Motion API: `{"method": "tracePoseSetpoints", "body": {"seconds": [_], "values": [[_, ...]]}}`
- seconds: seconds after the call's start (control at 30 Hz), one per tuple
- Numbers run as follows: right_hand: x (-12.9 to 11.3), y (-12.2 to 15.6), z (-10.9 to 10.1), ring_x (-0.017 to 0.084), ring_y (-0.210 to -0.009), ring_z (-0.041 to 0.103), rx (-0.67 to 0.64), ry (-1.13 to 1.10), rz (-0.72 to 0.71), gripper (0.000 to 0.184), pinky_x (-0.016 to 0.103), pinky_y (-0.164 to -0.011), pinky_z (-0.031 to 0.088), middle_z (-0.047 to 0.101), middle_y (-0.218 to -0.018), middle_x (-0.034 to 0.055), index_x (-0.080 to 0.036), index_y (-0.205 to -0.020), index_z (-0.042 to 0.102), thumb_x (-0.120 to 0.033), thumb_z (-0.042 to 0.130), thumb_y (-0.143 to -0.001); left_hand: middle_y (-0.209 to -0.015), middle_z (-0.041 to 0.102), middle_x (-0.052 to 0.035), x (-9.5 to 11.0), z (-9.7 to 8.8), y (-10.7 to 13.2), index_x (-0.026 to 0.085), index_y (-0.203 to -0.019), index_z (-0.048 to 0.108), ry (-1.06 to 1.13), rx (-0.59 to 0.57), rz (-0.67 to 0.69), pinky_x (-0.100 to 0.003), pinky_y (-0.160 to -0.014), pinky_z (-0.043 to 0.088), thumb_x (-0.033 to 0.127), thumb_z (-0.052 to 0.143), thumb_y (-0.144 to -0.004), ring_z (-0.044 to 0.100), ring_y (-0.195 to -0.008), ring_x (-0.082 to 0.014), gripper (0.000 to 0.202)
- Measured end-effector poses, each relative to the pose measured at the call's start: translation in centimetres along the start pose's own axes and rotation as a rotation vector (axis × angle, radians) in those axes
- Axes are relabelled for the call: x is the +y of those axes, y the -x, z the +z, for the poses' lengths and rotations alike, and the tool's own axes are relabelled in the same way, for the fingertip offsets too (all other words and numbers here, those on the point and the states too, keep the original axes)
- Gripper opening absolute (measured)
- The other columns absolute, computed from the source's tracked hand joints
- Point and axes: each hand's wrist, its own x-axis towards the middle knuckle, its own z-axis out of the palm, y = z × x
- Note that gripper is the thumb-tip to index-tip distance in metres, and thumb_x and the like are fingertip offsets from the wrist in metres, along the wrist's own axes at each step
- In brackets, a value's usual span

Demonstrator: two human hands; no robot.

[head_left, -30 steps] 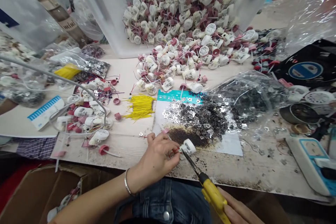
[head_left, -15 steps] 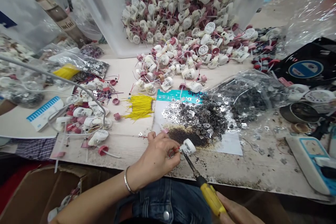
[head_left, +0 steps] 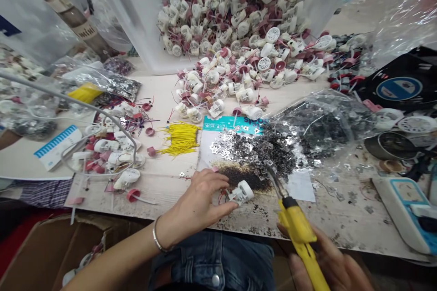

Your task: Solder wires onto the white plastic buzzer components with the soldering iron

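Note:
My left hand (head_left: 206,198) lies at the near edge of the worktop with thumb and fingers spread apart. Just beyond its fingertips is a small white plastic wheel-shaped part (head_left: 243,192) with thin red wires; the thumb is close to or touching it. In my right hand (head_left: 332,257) is a yellow-handled soldering iron (head_left: 298,227). Its metal tip reaches the edge of a heap of small shiny metal plates (head_left: 252,145). Dark brown granules (head_left: 244,177) cover the white sheet in front of that heap.
A bundle of yellow wires (head_left: 184,138) lies to the left. Many white and pink parts (head_left: 218,77) spill from a large translucent bin (head_left: 136,18) at the back. More parts (head_left: 123,154) sit under a grey cable. A white-and-blue device (head_left: 403,213) stands at right.
My left fingers have spread from their pinch on the white plastic part, which sits slightly lower. The soldering iron has moved from that part up and right to the metal plates.

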Motion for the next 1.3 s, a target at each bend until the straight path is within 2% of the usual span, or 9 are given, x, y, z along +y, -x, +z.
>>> {"method": "tracePoseSetpoints", "body": {"seconds": [0.07, 0.17, 0.23, 0.3, 0.4, 0.57, 1.0, 1.13, 1.3], "values": [[0.1, -1.2, 1.9, 0.020, -0.092, 0.069, 0.046, -0.056, -0.072, 0.015, 0.029, -0.070, 0.061, 0.060, -0.124, 0.0022, -0.026, -0.087, 0.064, -0.014, 0.063, -0.077, -0.121, 0.063, -0.0107, -0.3, -0.7, 0.1, 0.018, -0.097, 0.069, -0.040, 0.021, 0.042, -0.048, -0.099, 0.037, 0.039, 0.075, -0.071, 0.050, -0.118, -0.0303, 0.034], [0.5, -3.1, 4.8, 0.013, -0.090, 0.067, 0.120, -0.148, -0.236, 0.021, 0.021, -0.067, 0.060, 0.059, -0.116, 0.0001, -0.020, -0.062, 0.052, -0.006, 0.065, -0.071, -0.131, 0.057, -0.0074, -0.2, -1.5, 0.1, 0.021, -0.089, 0.070, -0.133, -0.065, 0.120, -0.057, -0.108, 0.023, 0.030, 0.069, -0.076, 0.037, -0.132, -0.0332, 0.016], [0.9, -4.2, 6.1, 0.013, -0.090, 0.066, 0.059, -0.137, -0.317, 0.018, 0.022, -0.068, 0.060, 0.057, -0.115, 0.0016, -0.020, -0.070, 0.056, -0.004, 0.064, -0.071, -0.122, 0.064, -0.0061, 0.0, -1.7, 0.1, 0.021, -0.087, 0.069, -0.140, -0.145, 0.176, -0.057, -0.111, 0.017, 0.020, 0.059, -0.083, 0.042, -0.129, -0.0290, 0.011], [1.2, -4.7, 6.7, 0.015, -0.094, 0.065, 0.001, -0.089, -0.384, 0.019, 0.024, -0.070, 0.061, 0.052, -0.119, 0.0034, -0.020, -0.076, 0.057, -0.003, 0.065, -0.070, -0.099, 0.071, -0.0058, 0.1, -1.6, -0.1, 0.019, -0.089, 0.069, -0.104, -0.201, 0.175, -0.048, -0.108, 0.030, 0.016, 0.051, -0.088, 0.059, -0.109, -0.0225, 0.018], [1.2, -4.8, 6.8, 0.016, -0.096, 0.065, 0.022, -0.052, -0.400, 0.022, 0.024, -0.070, 0.061, 0.049, -0.121, 0.0041, -0.019, -0.072, 0.053, -0.003, 0.068, -0.069, -0.080, 0.070, -0.0048, -0.3, -1.0, -0.8, 0.016, -0.091, 0.069, -0.064, -0.166, 0.082, -0.030, -0.078, 0.049, 0.020, 0.048, -0.092, 0.063, -0.077, -0.0161, 0.022], [0.6, -4.4, 7.2, 0.015, -0.095, 0.065, 0.017, -0.101, -0.353, 0.022, 0.025, -0.069, 0.061, 0.047, -0.120, 0.0048, -0.019, -0.072, 0.050, -0.002, 0.065, -0.072, -0.107, 0.068, -0.0099, -1.0, 0.7, -2.5, 0.018, -0.094, 0.071, -0.304, 0.078, 0.067, -0.042, -0.085, 0.044, 0.019, 0.052, -0.090, 0.058, -0.097, -0.0252, 0.019], [0.0, -4.7, 8.6, 0.014, -0.106, 0.058, -0.022, -0.037, -0.391, 0.019, 0.022, -0.078, 0.058, 0.043, -0.122, 0.0073, -0.019, -0.079, 0.051, -0.006, 0.065, -0.075, -0.101, 0.067, -0.0097, -0.7, -0.2, -2.4, 0.016, -0.085, 0.070, -0.316, -0.028, 0.041, -0.039, -0.083, 0.047, 0.015, 0.048, -0.091, 0.060, -0.092, -0.0230, 0.023], [-0.2, -4.0, 8.1, 0.014, -0.101, 0.061, -0.074, -0.117, -0.361, 0.021, 0.023, -0.076, 0.058, 0.045, -0.120, 0.0077, -0.019, -0.073, 0.049, -0.004, 0.063, -0.075, -0.088, 0.065, -0.0078, -0.4, -0.7, -1.1, 0.016, -0.087, 0.070, -0.269, -0.098, -0.115, -0.028, -0.071, 0.049, 0.014, 0.046, -0.091, 0.062, -0.078, -0.0179, 0.025], [-0.2, -3.9, 8.6, 0.017, -0.099, 0.063, -0.092, -0.229, -0.205, 0.020, 0.030, -0.077, 0.059, 0.045, -0.119, 0.0080, -0.019, -0.074, 0.048, -0.006, 0.063, -0.076, -0.080, 0.067, -0.0059, -1.2, -1.0, -2.0, 0.016, -0.085, 0.068, -0.362, -0.116, -0.278, -0.029, -0.070, 0.046, 0.020, 0.051, -0.090, 0.063, -0.076, -0.0197, 0.018]]}}
